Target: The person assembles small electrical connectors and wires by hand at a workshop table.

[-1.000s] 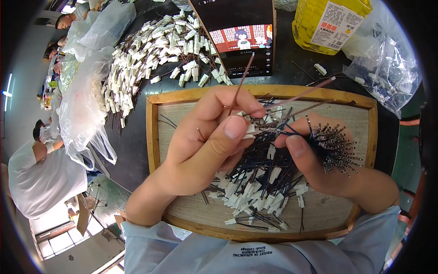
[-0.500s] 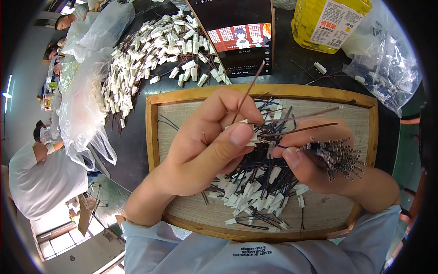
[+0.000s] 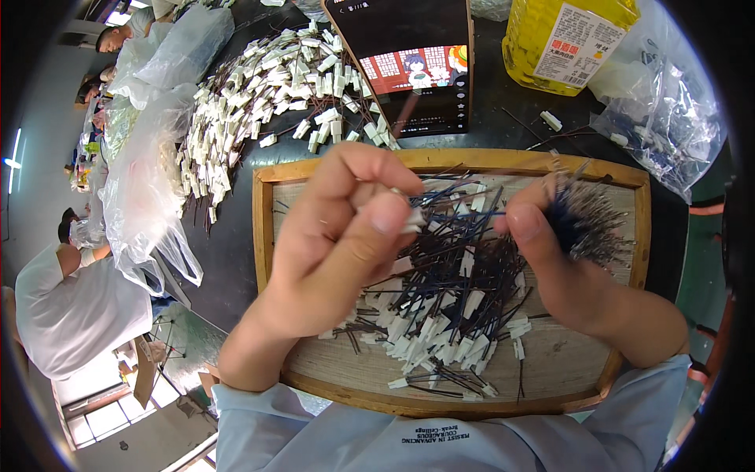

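Between the thumb and fingers of my left hand (image 3: 338,244) is a small white connector housing (image 3: 412,219), with blurred dark wire near it. My right hand (image 3: 554,244) grips a thick bundle of dark blue wires (image 3: 586,224) whose metal-tipped ends fan out to the right. One wire (image 3: 489,214) sticks out of its thumb and fingertips toward the left hand. The two hands are apart above a wooden-framed tray (image 3: 338,392). Beneath them lies a heap of white connectors with dark wires (image 3: 440,315). Motion smears the right fingertips and the bundle.
A phone (image 3: 409,79) stands upright behind the tray, playing a cartoon. Beyond it to the left spreads a large pile of wired white connectors (image 3: 275,86) beside plastic bags (image 3: 149,173). A yellow liquid jug (image 3: 562,47) and a clear bag (image 3: 668,118) stand right. Other people (image 3: 79,307) sit at left.
My hands have drawn apart; the left moved slightly left and the right lifted, tilting the wire bundle upward. The brown wires that crossed between them no longer show clearly.
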### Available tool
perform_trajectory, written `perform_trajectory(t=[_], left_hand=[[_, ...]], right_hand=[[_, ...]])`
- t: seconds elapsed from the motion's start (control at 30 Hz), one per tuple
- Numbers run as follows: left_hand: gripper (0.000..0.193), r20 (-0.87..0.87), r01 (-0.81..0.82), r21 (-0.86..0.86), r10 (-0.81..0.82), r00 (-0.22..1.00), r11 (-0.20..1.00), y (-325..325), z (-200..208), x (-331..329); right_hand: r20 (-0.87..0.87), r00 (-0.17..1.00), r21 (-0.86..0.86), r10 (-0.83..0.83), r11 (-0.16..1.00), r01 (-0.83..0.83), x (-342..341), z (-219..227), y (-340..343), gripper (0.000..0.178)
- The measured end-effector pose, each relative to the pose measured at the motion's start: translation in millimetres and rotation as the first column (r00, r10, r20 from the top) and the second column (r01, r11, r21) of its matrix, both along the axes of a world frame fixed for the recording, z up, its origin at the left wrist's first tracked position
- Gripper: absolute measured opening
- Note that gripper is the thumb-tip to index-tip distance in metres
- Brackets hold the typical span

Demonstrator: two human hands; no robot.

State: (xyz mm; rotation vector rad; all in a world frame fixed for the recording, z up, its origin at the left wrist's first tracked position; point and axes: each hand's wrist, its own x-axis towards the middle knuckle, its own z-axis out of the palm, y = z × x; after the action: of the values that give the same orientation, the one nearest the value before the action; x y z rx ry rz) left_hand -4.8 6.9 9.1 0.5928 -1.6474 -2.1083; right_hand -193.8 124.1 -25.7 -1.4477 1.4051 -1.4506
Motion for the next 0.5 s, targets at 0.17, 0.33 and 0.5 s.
perform_trajectory(t=[0.17,0.33,0.5], left_hand=[[0.017,0.019,-0.249,-0.139,0.254,0.967,0.959,1,4,-5],[0.023,0.017,-0.331,-0.127,0.336,0.942,0.935,-10,-2,-6],[0.024,0.033,-0.180,-0.188,0.190,0.981,0.965,4,-5,-7]], right_hand=[[-0.107,0.992,0.012,-0.074,0.997,0.075,2,8,2,0.017],[0.034,0.992,0.016,0.124,0.992,-0.125,4,11,-2,0.016],[0.066,0.998,-0.069,0.019,0.997,-0.014,11,-2,1,0.012]])
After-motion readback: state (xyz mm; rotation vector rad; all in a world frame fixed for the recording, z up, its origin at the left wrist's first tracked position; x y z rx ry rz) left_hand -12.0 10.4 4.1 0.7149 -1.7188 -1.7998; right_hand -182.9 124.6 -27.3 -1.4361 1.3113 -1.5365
